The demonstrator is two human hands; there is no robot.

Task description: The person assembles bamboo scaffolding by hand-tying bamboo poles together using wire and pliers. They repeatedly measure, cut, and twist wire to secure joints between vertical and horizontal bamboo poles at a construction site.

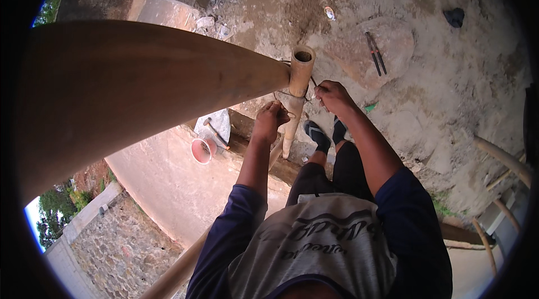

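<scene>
An upright bamboo pole [300, 74] with a hollow top stands in front of me. The end of a thick bamboo pole [168, 69] meets its left side. A thin dark tie [292, 95], wire or cord, passes around the upright pole just below the joint. My left hand [272, 117] is closed at the left of the pole, pinching one end of the tie; a small loop shows beside its fingers. On the other side, my right hand [332, 97] is closed on the tie's other end, which slants up toward the pole top.
A long-handled pair of pincers [375, 53] lies on the dirt at the upper right. Below left are a hammer [217, 134] and a red bucket [202, 151]. Bamboo poles [502, 159] stand at the right. A stone wall [132, 243] runs at the lower left.
</scene>
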